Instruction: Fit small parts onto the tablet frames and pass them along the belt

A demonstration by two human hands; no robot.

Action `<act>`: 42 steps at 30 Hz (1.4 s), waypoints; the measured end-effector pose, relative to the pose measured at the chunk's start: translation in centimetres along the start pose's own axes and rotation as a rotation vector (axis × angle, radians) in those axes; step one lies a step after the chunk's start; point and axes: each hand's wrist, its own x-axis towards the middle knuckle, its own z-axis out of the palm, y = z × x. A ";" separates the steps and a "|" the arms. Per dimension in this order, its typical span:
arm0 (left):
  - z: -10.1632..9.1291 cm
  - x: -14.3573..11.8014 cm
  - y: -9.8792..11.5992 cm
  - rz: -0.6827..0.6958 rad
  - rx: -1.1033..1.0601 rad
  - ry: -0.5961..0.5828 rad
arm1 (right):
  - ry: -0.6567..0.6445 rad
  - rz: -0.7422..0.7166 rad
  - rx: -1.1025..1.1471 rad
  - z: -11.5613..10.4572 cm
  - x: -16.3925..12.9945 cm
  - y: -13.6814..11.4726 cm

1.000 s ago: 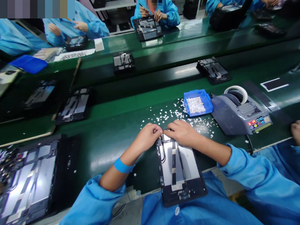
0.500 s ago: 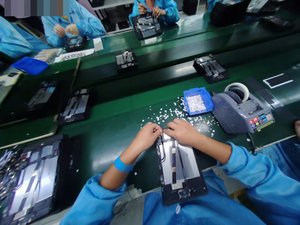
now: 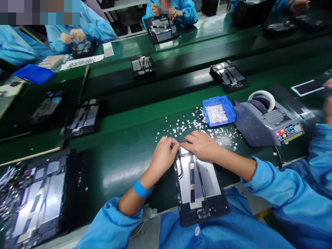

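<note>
An open tablet chassis (image 3: 199,186), black with a silvery inner plate and dark ribbon strips, lies on the green bench with its near end over the edge. My left hand (image 3: 164,156) rests at its far left corner, fingers curled together. Beside it, my right hand (image 3: 201,145) presses on the far edge, fingertips pinched close to the left hand's. What the fingertips pinch is too small to make out.
A blue tray (image 3: 218,111) of white scraps and loose white scraps (image 3: 186,126) lie beyond my hands. A grey tape dispenser (image 3: 267,121) stands at right. More chassis (image 3: 33,200) (image 3: 83,117) (image 3: 228,76) sit around. Other people in blue work across the belt and at right.
My left forearm has shifted slightly right, closer to the chassis. Both hands stay at its far edge. A neighbour's sleeve has come into view at right.
</note>
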 end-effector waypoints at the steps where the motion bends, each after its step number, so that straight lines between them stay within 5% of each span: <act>1: 0.2 -0.2 0.0 -0.003 -0.004 0.023 | -0.001 0.000 -0.001 0.0 0.0 0.0; 8: 1.0 -0.1 -0.7 -0.149 -0.204 0.098 | -0.007 0.001 -0.018 0.2 -0.2 0.1; 17: 1.9 0.8 -1.0 -0.352 -0.657 0.012 | -0.004 -0.001 -0.023 0.4 -0.3 0.1; 24: 2.4 0.8 -1.5 -0.301 -0.494 0.082 | -0.009 -0.003 -0.039 0.7 -0.4 0.3; 30: 1.5 0.4 -1.9 -0.122 -0.226 0.096 | -0.011 -0.005 -0.023 0.8 -0.1 0.3; 34: 1.3 -0.1 -1.7 -0.146 -0.228 0.088 | 0.012 0.016 0.042 0.0 0.0 0.3; 39: 1.3 -5.7 -2.1 -0.236 -0.313 0.172 | 0.213 0.390 0.291 -3.5 -5.8 -1.0; 42: 2.5 -10.8 -2.2 -0.191 -0.323 0.013 | 0.031 0.662 0.454 -5.1 -10.6 -3.8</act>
